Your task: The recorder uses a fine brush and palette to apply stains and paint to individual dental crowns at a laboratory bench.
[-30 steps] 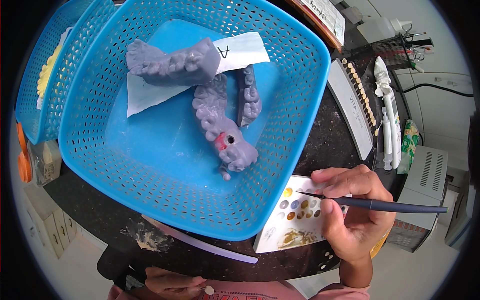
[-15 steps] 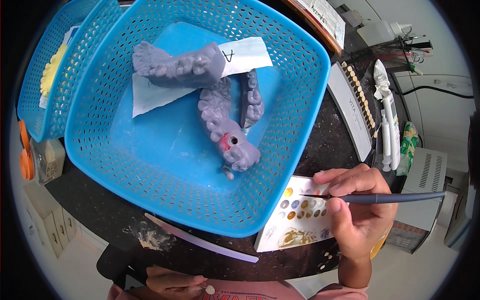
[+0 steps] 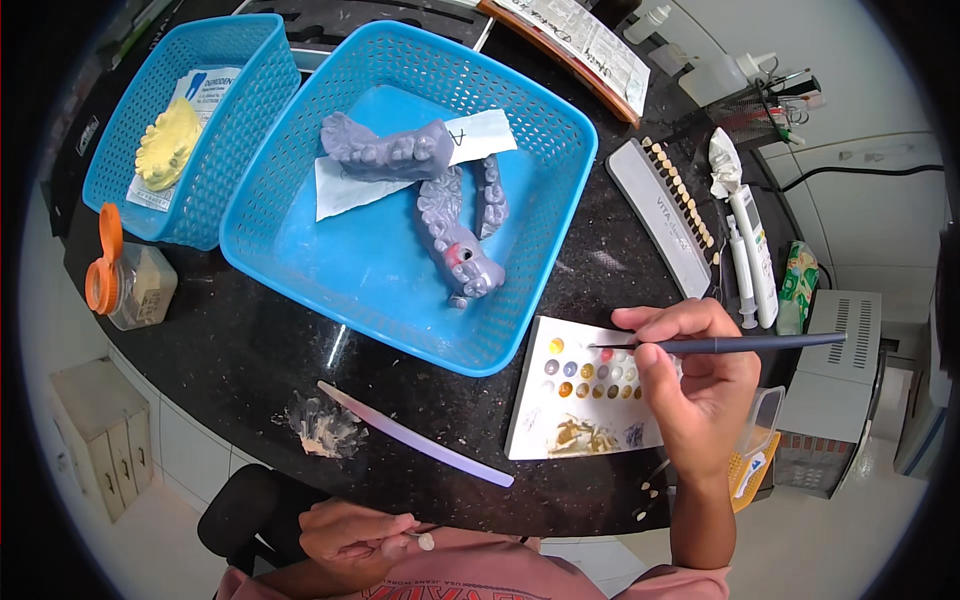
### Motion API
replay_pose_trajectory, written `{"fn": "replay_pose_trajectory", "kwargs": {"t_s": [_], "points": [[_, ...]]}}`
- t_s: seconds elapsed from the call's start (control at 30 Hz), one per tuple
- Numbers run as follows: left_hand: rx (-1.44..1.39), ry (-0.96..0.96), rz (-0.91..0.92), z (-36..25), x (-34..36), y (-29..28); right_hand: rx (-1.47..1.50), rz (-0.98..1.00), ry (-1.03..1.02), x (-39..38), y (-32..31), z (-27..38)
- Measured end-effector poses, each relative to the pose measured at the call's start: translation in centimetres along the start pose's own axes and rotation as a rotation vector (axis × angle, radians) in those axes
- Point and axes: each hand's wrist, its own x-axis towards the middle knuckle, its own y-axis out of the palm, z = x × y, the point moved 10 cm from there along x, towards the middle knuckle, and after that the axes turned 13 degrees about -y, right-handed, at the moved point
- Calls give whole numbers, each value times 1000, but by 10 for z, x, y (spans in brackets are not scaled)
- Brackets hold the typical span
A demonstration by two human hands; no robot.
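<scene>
My right hand (image 3: 697,392) pinches a slim dark paintbrush (image 3: 745,344) between thumb and fingers. The fine tip is over the upper row of a white palette (image 3: 535,415), near a yellow colour well. Several rows of small round wells and brownish smears mark the palette. Low in the view, close to my body, my left hand (image 3: 350,538) is closed with a small off-white dental crown (image 3: 426,542) at its fingertips. Whether the crown sits on a thin holder I cannot tell.
A blue basket (image 3: 325,295) holds grey dental models (image 3: 385,150) and paper. Another basket (image 3: 205,190) contains a yellow model (image 3: 168,145). Around them are an orange-lidded jar (image 3: 145,285), a nail file (image 3: 420,440), a shade guide (image 3: 655,215) and a syringe (image 3: 742,275).
The view has shifted, showing more of the table and the second basket. The brush tip has moved slightly right, away from the yellow well. My left hand has turned a little with the crown.
</scene>
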Motion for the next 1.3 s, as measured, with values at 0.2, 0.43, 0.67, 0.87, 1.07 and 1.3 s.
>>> {"fn": "replay_pose_trajectory", "kwargs": {"t_s": [0.2, 0.43, 0.67, 0.87, 1.07, 1.3], "points": [[9, 40, -73, 4, -8, -5, -58, 44, -45, 2, 7, 1], [-37, -19, -105, 11, -11, -7, -95, 104, -140, 5, 14, 5], [2, -5, -60, 9, -11, -6, -103, 117, -119, 6, 13, 3], [2, -5, -53, 9, -8, -5, -87, 112, -102, 7, 13, 1], [8, 14, -46, 9, -12, -6, 51, 24, 6, -1, 7, -1], [87, 67, 51, -9, -2, 0, 210, -103, 27, -25, -10, 16]]}}
